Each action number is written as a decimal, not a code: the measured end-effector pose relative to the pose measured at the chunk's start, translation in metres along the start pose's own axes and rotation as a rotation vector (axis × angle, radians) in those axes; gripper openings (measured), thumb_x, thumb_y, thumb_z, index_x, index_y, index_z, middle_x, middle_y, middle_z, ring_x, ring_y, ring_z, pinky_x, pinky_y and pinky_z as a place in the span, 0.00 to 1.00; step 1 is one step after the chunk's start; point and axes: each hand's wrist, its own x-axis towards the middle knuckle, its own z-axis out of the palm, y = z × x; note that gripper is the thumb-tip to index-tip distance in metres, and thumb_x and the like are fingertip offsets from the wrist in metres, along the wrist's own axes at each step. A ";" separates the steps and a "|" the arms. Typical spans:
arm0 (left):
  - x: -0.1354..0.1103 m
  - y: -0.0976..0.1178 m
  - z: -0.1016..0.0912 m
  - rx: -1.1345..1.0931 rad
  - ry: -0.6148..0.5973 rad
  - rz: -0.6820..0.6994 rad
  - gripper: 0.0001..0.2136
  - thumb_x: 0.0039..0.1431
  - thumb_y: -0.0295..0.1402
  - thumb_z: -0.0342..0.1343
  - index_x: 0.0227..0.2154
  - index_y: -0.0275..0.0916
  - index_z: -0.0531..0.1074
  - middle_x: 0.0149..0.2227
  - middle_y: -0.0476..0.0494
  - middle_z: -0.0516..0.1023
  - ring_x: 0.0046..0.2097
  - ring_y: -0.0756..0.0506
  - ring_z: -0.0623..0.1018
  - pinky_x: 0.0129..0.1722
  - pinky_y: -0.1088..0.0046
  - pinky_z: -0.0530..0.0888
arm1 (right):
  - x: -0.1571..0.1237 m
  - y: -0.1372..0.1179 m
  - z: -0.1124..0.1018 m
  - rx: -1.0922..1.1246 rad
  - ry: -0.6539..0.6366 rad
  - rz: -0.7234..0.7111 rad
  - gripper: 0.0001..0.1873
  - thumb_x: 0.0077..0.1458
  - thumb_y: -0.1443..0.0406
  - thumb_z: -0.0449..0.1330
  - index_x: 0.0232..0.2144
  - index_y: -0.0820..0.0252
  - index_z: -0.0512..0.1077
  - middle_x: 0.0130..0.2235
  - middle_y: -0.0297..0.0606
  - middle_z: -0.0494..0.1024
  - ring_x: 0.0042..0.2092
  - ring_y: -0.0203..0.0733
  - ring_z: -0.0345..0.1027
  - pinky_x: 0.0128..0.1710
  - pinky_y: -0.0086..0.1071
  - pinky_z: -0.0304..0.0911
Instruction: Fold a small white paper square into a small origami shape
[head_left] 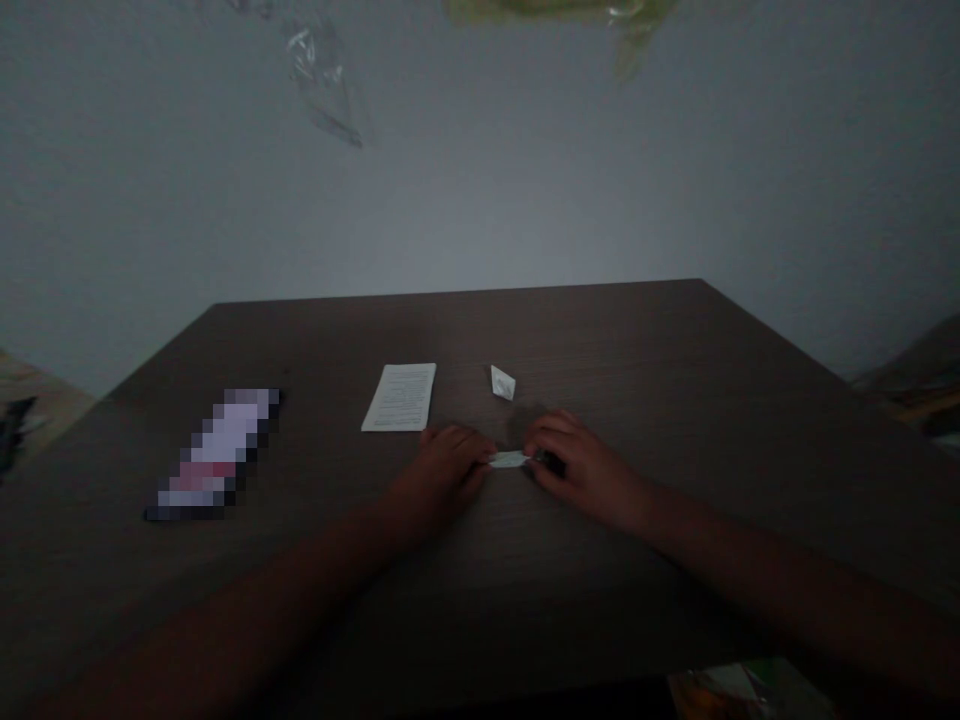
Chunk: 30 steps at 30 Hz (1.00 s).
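A small strip of white paper (508,459) spans the gap between my two hands, low over the table. My left hand (450,468) pinches its left end, fingers closed. At the right end, my right hand (574,462) grips it between thumb and fingers, which curl round a dark gap. Just beyond the hands lies a small folded white paper piece (502,383), touched by neither. A stack of printed paper sheets (401,397) rests past my left hand. The dim light hides the paper strip's folds and its ends under my fingertips.
A phone (217,450) with a blurred-out bright screen lies on the left of the dark wooden table (637,360). The table's far edge meets a pale wall (480,190) with tape on it. Colourful packets (727,690) show below the near edge.
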 end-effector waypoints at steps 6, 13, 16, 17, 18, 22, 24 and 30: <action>0.001 -0.002 -0.004 -0.049 -0.013 0.088 0.10 0.78 0.22 0.54 0.53 0.41 0.76 0.54 0.40 0.86 0.57 0.38 0.84 0.65 0.54 0.78 | 0.000 0.002 0.001 -0.013 -0.004 0.008 0.08 0.72 0.73 0.66 0.45 0.53 0.78 0.49 0.42 0.85 0.54 0.53 0.79 0.58 0.47 0.74; 0.001 -0.011 0.004 -0.033 0.029 0.068 0.09 0.77 0.23 0.57 0.52 0.42 0.76 0.53 0.41 0.86 0.55 0.37 0.84 0.64 0.54 0.79 | 0.003 0.005 0.000 -0.015 -0.013 0.053 0.07 0.73 0.71 0.68 0.45 0.53 0.80 0.49 0.42 0.86 0.56 0.53 0.80 0.59 0.47 0.74; 0.001 -0.013 0.007 -0.029 0.040 0.060 0.10 0.73 0.22 0.59 0.50 0.43 0.75 0.51 0.43 0.86 0.53 0.38 0.84 0.61 0.55 0.79 | 0.003 0.007 0.001 -0.001 -0.011 0.067 0.06 0.74 0.71 0.68 0.45 0.53 0.81 0.48 0.42 0.86 0.55 0.53 0.80 0.59 0.48 0.75; 0.002 -0.013 0.007 -0.030 0.043 0.060 0.10 0.72 0.21 0.59 0.49 0.43 0.75 0.51 0.43 0.85 0.53 0.38 0.84 0.60 0.56 0.79 | 0.003 0.008 0.001 0.004 -0.008 0.068 0.06 0.74 0.71 0.68 0.45 0.53 0.81 0.48 0.42 0.86 0.54 0.53 0.80 0.59 0.48 0.75; 0.002 -0.013 0.007 -0.030 0.045 0.058 0.10 0.72 0.21 0.59 0.49 0.43 0.75 0.50 0.43 0.85 0.53 0.38 0.84 0.61 0.56 0.79 | 0.003 0.009 0.002 0.009 -0.002 0.069 0.06 0.73 0.71 0.68 0.45 0.53 0.81 0.48 0.42 0.86 0.54 0.53 0.80 0.58 0.48 0.75; 0.003 -0.010 0.005 -0.032 0.045 0.049 0.09 0.74 0.22 0.60 0.49 0.43 0.76 0.50 0.44 0.85 0.53 0.38 0.83 0.62 0.55 0.79 | 0.003 0.010 0.004 0.018 0.015 0.062 0.06 0.73 0.70 0.68 0.45 0.53 0.81 0.48 0.42 0.86 0.54 0.53 0.80 0.59 0.48 0.75; 0.003 -0.008 0.004 -0.034 0.038 0.054 0.09 0.74 0.22 0.59 0.50 0.42 0.76 0.50 0.43 0.85 0.53 0.38 0.84 0.62 0.54 0.79 | 0.004 0.008 0.004 0.017 0.012 0.070 0.06 0.73 0.70 0.68 0.44 0.53 0.82 0.48 0.42 0.86 0.54 0.53 0.81 0.59 0.49 0.76; 0.003 -0.011 0.004 -0.065 0.076 0.018 0.12 0.74 0.21 0.57 0.53 0.42 0.76 0.51 0.42 0.85 0.53 0.38 0.84 0.60 0.56 0.81 | 0.004 0.003 0.001 -0.036 0.058 0.126 0.08 0.69 0.71 0.71 0.44 0.53 0.80 0.47 0.41 0.85 0.54 0.53 0.80 0.57 0.47 0.76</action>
